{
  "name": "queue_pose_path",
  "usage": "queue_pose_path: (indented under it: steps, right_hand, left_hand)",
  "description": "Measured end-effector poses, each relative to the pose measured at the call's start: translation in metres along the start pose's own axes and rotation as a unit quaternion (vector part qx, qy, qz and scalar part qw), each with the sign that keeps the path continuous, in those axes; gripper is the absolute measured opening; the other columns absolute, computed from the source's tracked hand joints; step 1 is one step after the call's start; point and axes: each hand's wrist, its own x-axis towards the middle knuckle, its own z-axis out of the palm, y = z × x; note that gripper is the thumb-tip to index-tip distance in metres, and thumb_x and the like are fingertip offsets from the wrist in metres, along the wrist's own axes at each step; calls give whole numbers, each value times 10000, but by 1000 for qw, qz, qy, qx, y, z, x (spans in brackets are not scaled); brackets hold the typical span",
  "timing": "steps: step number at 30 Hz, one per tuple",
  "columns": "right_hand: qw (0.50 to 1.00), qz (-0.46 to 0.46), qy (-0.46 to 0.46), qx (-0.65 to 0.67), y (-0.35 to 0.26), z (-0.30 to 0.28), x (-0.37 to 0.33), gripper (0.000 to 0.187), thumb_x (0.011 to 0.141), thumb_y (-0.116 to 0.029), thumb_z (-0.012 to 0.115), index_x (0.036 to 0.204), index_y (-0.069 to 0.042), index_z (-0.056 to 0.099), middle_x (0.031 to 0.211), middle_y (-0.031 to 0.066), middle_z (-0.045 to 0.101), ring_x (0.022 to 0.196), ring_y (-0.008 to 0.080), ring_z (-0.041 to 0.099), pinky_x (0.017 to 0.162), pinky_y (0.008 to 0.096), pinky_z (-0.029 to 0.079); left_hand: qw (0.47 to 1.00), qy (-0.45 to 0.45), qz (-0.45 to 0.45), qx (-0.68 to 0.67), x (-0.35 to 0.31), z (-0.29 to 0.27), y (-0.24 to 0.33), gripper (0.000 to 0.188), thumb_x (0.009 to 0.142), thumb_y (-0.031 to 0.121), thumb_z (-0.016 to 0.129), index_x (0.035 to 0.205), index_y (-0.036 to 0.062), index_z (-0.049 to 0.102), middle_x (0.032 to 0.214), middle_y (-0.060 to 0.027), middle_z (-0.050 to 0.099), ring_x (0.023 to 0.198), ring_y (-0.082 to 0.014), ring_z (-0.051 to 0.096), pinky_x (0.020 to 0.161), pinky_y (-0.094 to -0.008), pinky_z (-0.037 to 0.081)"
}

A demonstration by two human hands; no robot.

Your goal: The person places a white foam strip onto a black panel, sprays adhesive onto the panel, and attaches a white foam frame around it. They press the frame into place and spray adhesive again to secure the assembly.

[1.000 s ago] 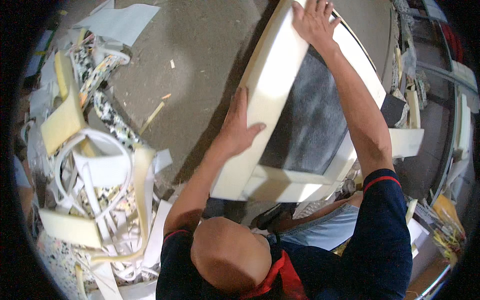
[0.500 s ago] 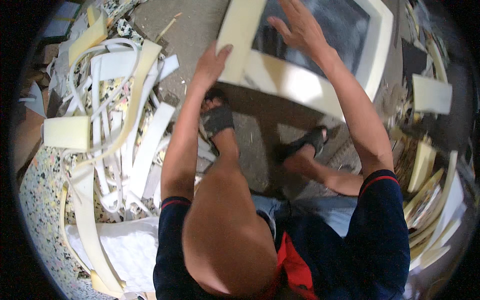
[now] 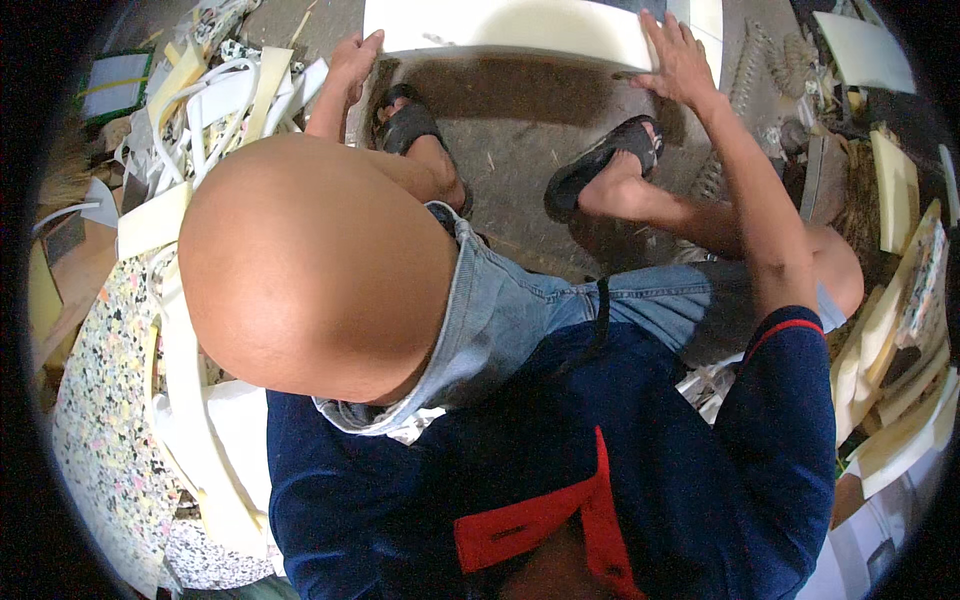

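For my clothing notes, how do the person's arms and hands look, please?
The left hand and right hand wear no gloves. The short right sleeve is navy, with a thin red band near its hem; the left sleeve, also navy, has its hem hidden by the knee.

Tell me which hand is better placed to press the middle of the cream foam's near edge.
Probably the right hand: it lies spread over the near edge of the foam, inward of the right end. The left hand is at the left end, farther from the middle.
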Motion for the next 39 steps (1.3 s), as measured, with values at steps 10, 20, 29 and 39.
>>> queue_pose_path:
  steps: [10, 20, 29, 39]
  right_hand:
    - [986, 11, -139, 88, 6, -20, 19, 958, 729, -470, 782, 1501, -106, 348, 1461, 276, 390, 1347, 456, 372, 1111, 502, 355]
    - [786, 471, -90, 390, 133, 44, -39, 778, 816, -542, 660, 1363, -7, 522, 1327, 235, 562, 1176, 347, 558, 957, 468, 458]
    - [607, 420, -165, 654, 136, 153, -28, 725, 800, -503, 736, 1299, 1, 587, 1190, 190, 663, 952, 345, 658, 767, 520, 528]
    - [675, 389, -67, 623, 124, 114, -24, 746, 680, -366, 871, 1214, 89, 618, 1161, 252, 661, 1033, 341, 641, 828, 429, 543]
  left_hand:
    - [957, -49, 18, 286, 4, -10, 16, 679, 918, 538, 563, 1260, -48, 584, 1248, -281, 610, 1151, -381, 583, 969, -444, 441]
    - [931, -52, 169, 321, -45, -106, 231, 663, 933, 515, 613, 1404, 57, 526, 1299, -143, 623, 1196, -251, 590, 946, -355, 463]
    - [844, -110, 271, 450, -78, -29, 305, 546, 984, 370, 598, 1395, 20, 520, 1373, -194, 568, 1244, -263, 563, 1059, -378, 429]
    - [894, -106, 164, 402, -79, 107, 132, 585, 937, 465, 600, 1333, 34, 586, 1277, -219, 630, 1207, -334, 593, 1029, -409, 442]
